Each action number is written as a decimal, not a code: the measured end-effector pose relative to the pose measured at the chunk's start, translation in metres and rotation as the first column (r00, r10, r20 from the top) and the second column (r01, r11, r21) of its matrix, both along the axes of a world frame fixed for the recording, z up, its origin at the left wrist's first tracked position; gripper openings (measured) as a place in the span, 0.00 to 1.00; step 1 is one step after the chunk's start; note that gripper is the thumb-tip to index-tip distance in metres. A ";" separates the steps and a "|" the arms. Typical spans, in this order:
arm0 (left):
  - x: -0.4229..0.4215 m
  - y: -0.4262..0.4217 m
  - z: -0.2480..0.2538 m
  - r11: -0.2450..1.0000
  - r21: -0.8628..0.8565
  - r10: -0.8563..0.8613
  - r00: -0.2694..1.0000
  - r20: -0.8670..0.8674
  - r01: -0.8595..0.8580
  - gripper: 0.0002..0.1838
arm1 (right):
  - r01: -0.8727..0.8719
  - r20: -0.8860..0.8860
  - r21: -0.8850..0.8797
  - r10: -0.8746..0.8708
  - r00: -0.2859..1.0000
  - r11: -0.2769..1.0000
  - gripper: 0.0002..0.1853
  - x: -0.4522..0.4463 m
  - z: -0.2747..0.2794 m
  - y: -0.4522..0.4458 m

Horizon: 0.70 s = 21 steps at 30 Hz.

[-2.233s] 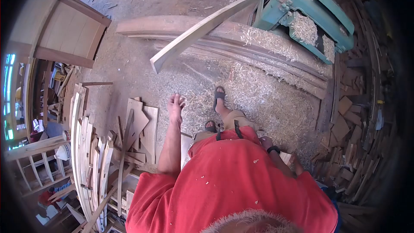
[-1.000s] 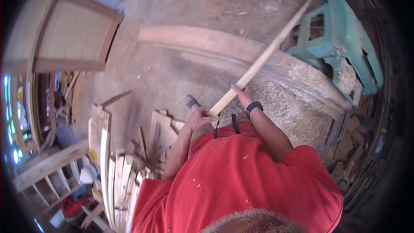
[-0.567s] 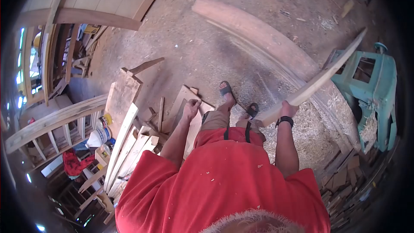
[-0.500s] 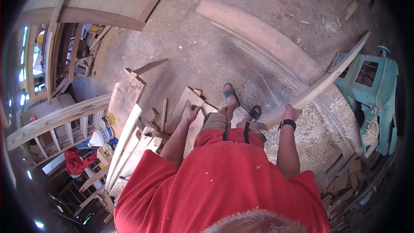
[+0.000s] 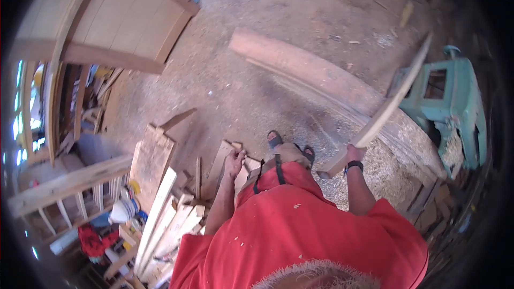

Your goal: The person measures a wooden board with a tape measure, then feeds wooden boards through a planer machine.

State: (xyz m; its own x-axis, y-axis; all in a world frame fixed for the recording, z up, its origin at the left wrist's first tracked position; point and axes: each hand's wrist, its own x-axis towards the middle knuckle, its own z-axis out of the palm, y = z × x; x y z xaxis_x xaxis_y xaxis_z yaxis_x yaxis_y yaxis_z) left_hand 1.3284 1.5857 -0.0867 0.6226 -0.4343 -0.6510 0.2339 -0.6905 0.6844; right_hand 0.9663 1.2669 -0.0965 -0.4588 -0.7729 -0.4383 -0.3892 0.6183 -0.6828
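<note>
Your right hand (image 5: 355, 153) grasps the wooden plank (image 5: 393, 104) near one end — long axis slanting forward-right; your left hand (image 5: 235, 163), apart — clenched or not, I can't tell.

The board (image 5: 390, 108) is bare, matt wood. The shirt (image 5: 316, 225) is matt cloth. The machine (image 5: 459, 88) looks like painted metal. The floor (image 5: 206, 61) looks rough and dusty. The wood shavings (image 5: 393, 179) look rough.

Wood shavings (image 5: 393, 174), piled planks (image 5: 174, 227) and green machine (image 5: 461, 93) show a woodworking shop
</note>
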 end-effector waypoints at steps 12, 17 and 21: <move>0.093 0.007 -0.060 0.972 0.123 -0.201 0.980 -0.006 0.200 0.24 | -0.061 -0.259 0.149 0.098 0.961 0.987 0.33 0.008 0.014 0.000; 0.179 -0.040 -0.077 0.985 0.066 -0.157 0.988 -0.005 0.157 0.26 | -0.009 -0.406 0.328 0.149 0.901 0.945 0.36 0.033 0.058 -0.004; 0.238 -0.084 -0.038 0.990 0.040 -0.132 0.990 -0.039 0.133 0.25 | 0.237 -0.728 0.434 0.183 0.661 0.869 0.49 0.073 0.063 -0.026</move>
State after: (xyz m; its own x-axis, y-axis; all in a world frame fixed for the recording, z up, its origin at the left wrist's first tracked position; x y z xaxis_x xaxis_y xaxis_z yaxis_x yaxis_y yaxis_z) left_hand 1.5667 1.5021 -0.1250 0.5368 -0.4828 -0.6920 0.1627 -0.7455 0.6463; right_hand 1.0393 1.2410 -0.0339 -0.7985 -0.5547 -0.2338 -0.5969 0.7797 0.1890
